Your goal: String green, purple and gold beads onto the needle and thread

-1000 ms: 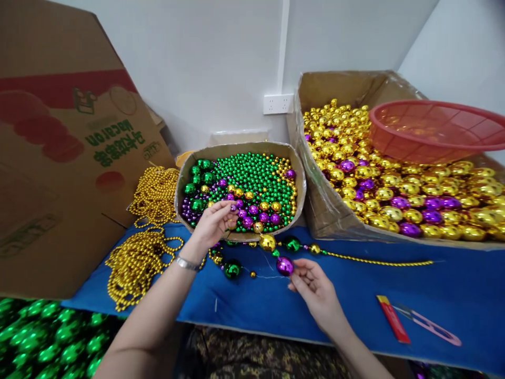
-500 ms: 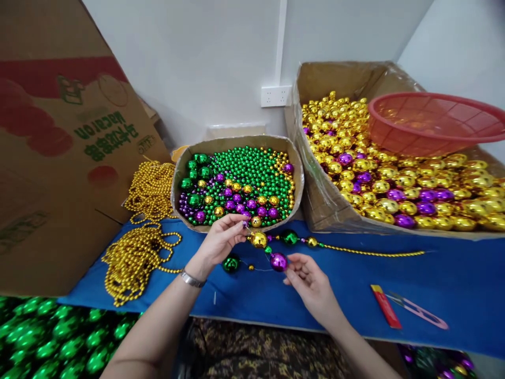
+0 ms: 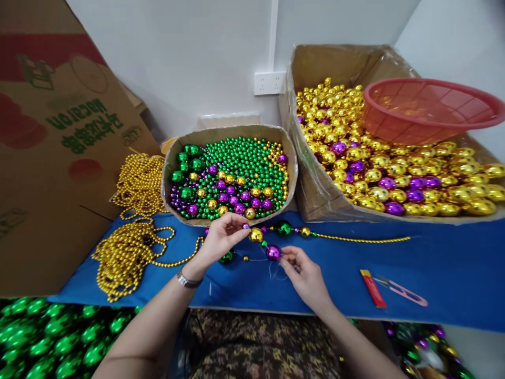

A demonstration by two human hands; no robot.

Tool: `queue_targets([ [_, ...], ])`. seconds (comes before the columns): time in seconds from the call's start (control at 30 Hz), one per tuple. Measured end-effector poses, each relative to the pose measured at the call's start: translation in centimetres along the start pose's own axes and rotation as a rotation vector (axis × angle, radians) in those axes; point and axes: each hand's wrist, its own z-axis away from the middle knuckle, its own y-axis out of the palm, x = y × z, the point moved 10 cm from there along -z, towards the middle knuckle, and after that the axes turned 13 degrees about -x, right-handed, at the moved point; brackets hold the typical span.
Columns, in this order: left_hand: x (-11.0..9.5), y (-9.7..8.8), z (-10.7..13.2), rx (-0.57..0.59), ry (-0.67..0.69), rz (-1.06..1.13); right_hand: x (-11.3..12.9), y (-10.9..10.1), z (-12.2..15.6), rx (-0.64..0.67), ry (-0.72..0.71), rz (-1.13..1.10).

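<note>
A small purple bead [image 3: 245, 226] is pinched in the left hand [image 3: 221, 238], fingers closed on it, just in front of the round box [image 3: 295, 173] of mixed beads. The right hand [image 3: 303, 275], fingers part-curled, is held at the big purple bead [image 3: 273, 252]; grip on thread can't be told. 1 gold strand [image 3: 363, 240] is laid on the blue table [image 3: 453, 268], w/ a red cutter [image 3: 372, 288] nearby.

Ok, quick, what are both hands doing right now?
Left hand: pinched shut on a small purple bead.
Right hand: fingertips closed at the large purple bead; whether on bead or thread cannot be told.
</note>
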Motion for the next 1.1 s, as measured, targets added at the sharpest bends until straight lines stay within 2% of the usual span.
queue_targets([
  [0.13,1.9,1.0,0.6,0.000,-0.049,-0.016,-2.9,1.3,0.0,0.025,0.095,-0.117],
  [0.27,1.8,2.4,1.2,0.039,0.029,-0.093,-4.2,1.7,0.1,0.081,0.073,-0.007],
  [0.37,-0.5,3.8,1.5,0.076,0.167,-0.188,-3.2,0.3,-0.3,0.101,0.032,0.101],
  [0.5,-5.7,5.7,1.8,0.122,0.348,-0.216,1.5,-1.6,-1.4,0.087,-0.126,0.167],
  [0.6,-9.1,7.1,1.8,0.151,0.433,-0.178,4.9,-1.3,-1.6,0.124,-0.259,0.165],
  [0.67,-10.0,7.6,1.8,0.152,0.437,-0.147,5.8,-0.8,-1.6,0.139,-0.304,0.167],
  [0.77,-8.9,7.3,1.7,0.103,0.362,-0.047,5.9,-0.9,-1.5,0.118,-0.311,0.165],
  [0.87,-5.8,6.9,2.3,0.058,0.290,0.058,5.6,-2.0,-1.5,0.060,-0.250,0.120],
  [0.9,-4.6,7.3,2.9,0.091,0.296,0.050,5.6,-2.4,-1.5,0.042,-0.218,0.085],
  [1.0,-1.7,10.4,5.5,0.342,0.409,-0.105,6.4,-3.2,-1.1,0.015,-0.170,-0.018],
  [1.1,0.6,12.8,7.4,0.508,0.486,-0.211,7.4,-4.1,-0.5,-0.017,-0.150,-0.090],
])
